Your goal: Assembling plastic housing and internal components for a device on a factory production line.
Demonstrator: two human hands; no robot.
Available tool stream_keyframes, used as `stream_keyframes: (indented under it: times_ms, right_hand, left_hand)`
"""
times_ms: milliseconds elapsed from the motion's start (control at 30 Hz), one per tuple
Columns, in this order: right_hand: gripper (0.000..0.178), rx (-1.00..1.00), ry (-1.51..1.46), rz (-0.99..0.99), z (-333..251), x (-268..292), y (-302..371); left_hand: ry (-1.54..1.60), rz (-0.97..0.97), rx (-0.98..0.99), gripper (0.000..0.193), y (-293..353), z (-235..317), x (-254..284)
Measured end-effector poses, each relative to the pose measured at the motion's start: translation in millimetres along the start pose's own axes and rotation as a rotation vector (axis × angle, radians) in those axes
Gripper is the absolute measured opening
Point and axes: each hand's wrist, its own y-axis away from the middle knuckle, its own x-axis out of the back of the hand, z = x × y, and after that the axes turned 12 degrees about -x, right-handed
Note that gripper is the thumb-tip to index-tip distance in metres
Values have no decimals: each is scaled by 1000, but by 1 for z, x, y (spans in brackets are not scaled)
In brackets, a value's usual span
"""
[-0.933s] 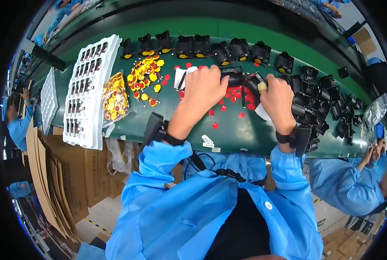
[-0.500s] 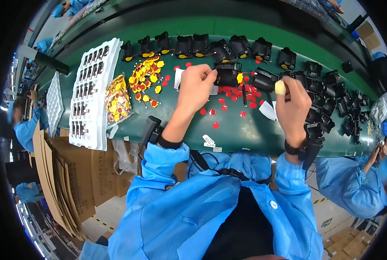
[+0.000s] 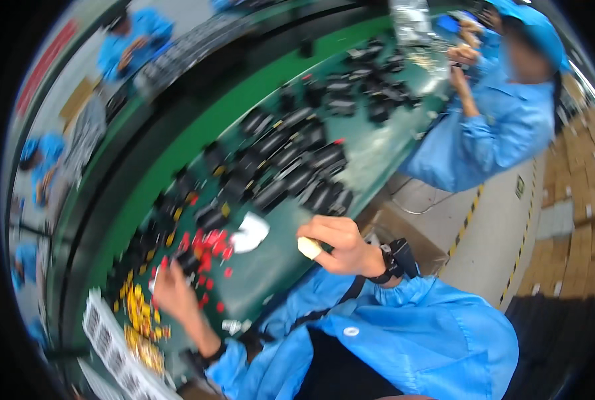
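My left hand (image 3: 175,293) is closed at the left end of a small black plastic housing (image 3: 188,262), its fingers blurred against it. My right hand (image 3: 341,245) is raised near the front edge of the green table, fingers curled together. A pale yellow finger cot (image 3: 309,248) covers one of its fingertips; anything in the pinch is too blurred to make out. Red round stickers (image 3: 211,245) lie scattered beside the housing. A crumpled white paper (image 3: 250,233) rests between my hands. Yellow-and-red small parts (image 3: 137,308) are heaped left of my left hand.
Many more black housings (image 3: 287,157) cover the green table (image 3: 257,280) toward the far right. A white tray (image 3: 114,343) and a bag of yellow parts (image 3: 144,350) lie at lower left. A co-worker (image 3: 491,127) sits at right, near stacked cartons (image 3: 571,220).
The view has swung to the right and tilted, showing the co-worker and cartons. My right hand has moved away from the housings toward the table's front edge; my left stays by its housing.
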Motion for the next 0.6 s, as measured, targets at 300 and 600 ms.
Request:
stream_keyframes:
  times_ms: [300, 600]
  right_hand:
    - [9, -442, 80, 805, 97, 144, 18]
    - [8, -392, 132, 706, 136, 137, -29]
  left_hand:
    - [-66, 280, -250, 25, 50, 92, -8]
    - [99, -219, -613, 14, 83, 163, -82]
